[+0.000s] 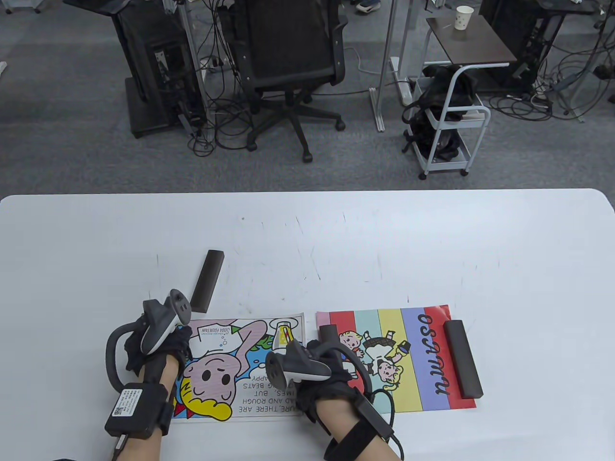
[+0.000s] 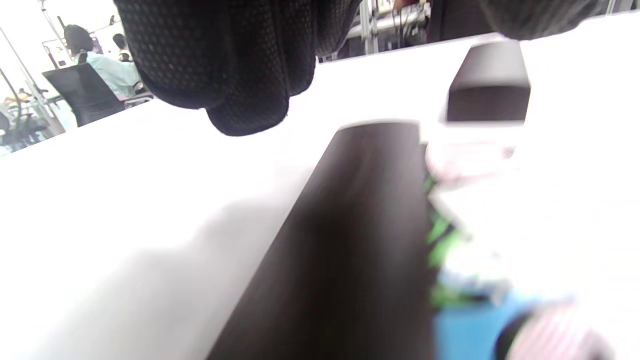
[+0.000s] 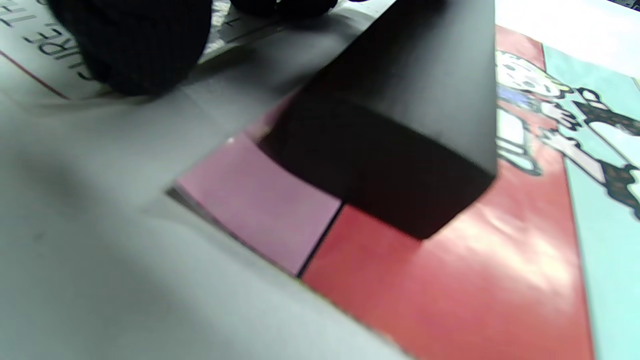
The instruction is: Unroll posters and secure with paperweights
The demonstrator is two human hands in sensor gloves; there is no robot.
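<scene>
The white desk (image 1: pixel 384 240) carries two unrolled posters near its front edge. The striped poster (image 1: pixel 413 345) lies flat on the right, a dark paperweight bar (image 1: pixel 462 358) along its right edge and another bar (image 3: pixel 400 125) on its left edge. The cartoon poster (image 1: pixel 240 365) lies just left of it. A third bar (image 2: pixel 350 240) sits along its left edge; a fourth (image 1: pixel 207 281) rests on bare desk just beyond. The left hand (image 1: pixel 163 345) presses that poster's left side, the right hand (image 1: pixel 317 365) its right edge; whether either grasps anything, I cannot tell.
</scene>
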